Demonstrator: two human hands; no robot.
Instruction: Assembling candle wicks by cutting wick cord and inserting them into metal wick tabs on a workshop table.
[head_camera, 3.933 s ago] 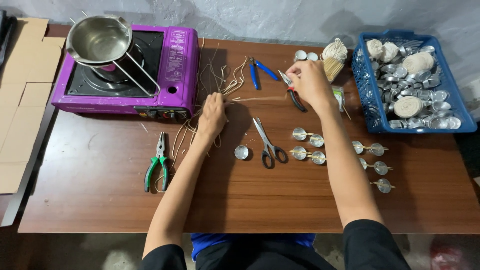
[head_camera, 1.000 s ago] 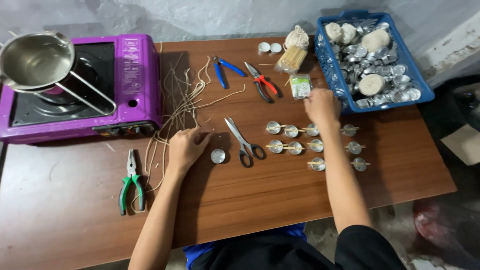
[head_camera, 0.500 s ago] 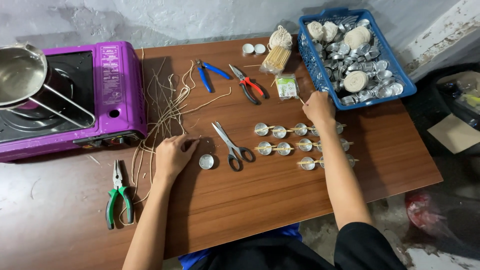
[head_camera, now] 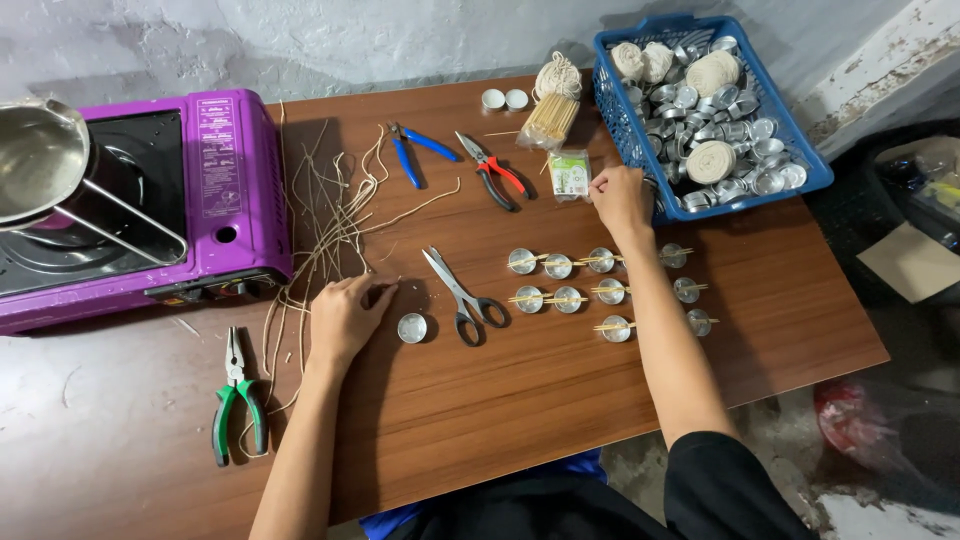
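My left hand (head_camera: 345, 315) lies palm down on the brown table (head_camera: 520, 400), its fingertips pinched on a thin wick strand (head_camera: 392, 284) at the edge of a loose bunch of pale strands (head_camera: 330, 220). A single small metal cup (head_camera: 412, 327) sits just right of that hand, with scissors (head_camera: 458, 290) beyond it. My right hand (head_camera: 620, 198) is further back with curled fingers, between a small green packet (head_camera: 570, 173) and the front left corner of a blue basket (head_camera: 652, 150). Whether it holds anything is hidden. Below it stand rows of metal cups with sticks laid across them (head_camera: 570, 297).
A purple gas stove (head_camera: 215, 190) with a steel pot (head_camera: 40, 160) fills the back left. Green pliers (head_camera: 238, 395), blue pliers (head_camera: 415, 150), red cutters (head_camera: 492, 170), a bundle of sticks (head_camera: 550, 118) and twine lie about. The basket holds several cups and twine balls.
My right hand has left the red cutters, passed over the cup rows and moved up to the basket's corner. My left hand slid down next to the single cup. The view shifted right.
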